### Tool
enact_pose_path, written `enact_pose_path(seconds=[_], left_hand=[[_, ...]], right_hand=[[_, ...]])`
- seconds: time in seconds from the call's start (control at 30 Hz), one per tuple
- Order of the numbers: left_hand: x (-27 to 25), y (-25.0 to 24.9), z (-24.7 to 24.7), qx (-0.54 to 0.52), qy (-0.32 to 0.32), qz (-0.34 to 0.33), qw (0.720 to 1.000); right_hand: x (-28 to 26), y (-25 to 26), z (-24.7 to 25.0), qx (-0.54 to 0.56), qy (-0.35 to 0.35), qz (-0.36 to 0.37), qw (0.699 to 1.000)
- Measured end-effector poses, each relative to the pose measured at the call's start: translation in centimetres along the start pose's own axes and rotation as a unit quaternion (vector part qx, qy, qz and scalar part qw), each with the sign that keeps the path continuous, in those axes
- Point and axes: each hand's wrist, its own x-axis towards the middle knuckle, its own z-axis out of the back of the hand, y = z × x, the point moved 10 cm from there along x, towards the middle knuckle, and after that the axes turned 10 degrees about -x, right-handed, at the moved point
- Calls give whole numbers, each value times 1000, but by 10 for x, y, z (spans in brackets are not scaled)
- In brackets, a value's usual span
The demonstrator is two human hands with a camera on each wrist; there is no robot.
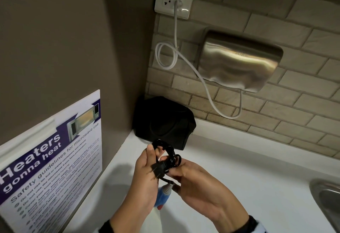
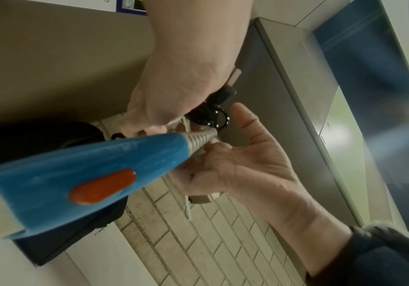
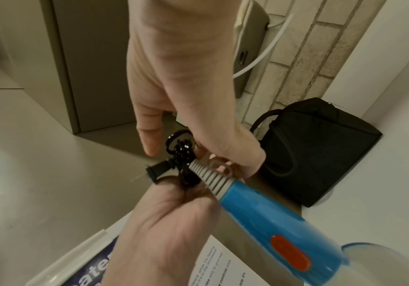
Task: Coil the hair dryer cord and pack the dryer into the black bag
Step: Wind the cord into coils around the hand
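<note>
1. Head view: you have the glossy black cord (image 1: 170,154) gathered into a tight bundle between both hands, above the near part of the white counter (image 1: 239,177). Your left hand (image 1: 145,177) curls its fingers round the bundle, the black plug (image 1: 159,167) lying against them; your right hand (image 1: 195,181) pinches the loops from the right. The blue plastic hair dryer (image 1: 162,195) hangs below your hands. The black fabric bag (image 1: 163,122) sits in the far corner, untouched, so I judge the coiling nearly done and the packing all left.
2. Left wrist view: the dryer's blue handle (image 2: 88,170), with its orange switch (image 2: 102,186), runs to the ribbed grey collar, where your right hand's fingers close on the cord.
3. Right wrist view: your left hand grips the coil just beside the plug; the bag stands well apart, and I cannot tell whether it is open.
</note>
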Motion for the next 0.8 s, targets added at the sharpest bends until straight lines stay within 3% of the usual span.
enact_pose_path(seconds=[0.17,0.43,0.67,0.8], left_hand=[[-3,10,-2,-24,6,24,999],[-1,-7,-9,-65,68,41,995],[-3,-25,-7,-41,34,-42,998],[-3,-29,2,-16,-3,-68,998]], right_hand=[[-1,7,-4,-95,-50,19,994],[-10,19,3,-267,-67,37,961],[-29,38,7,-492,-163,123,846],[-43,48,-13,-592,-156,166,773]])
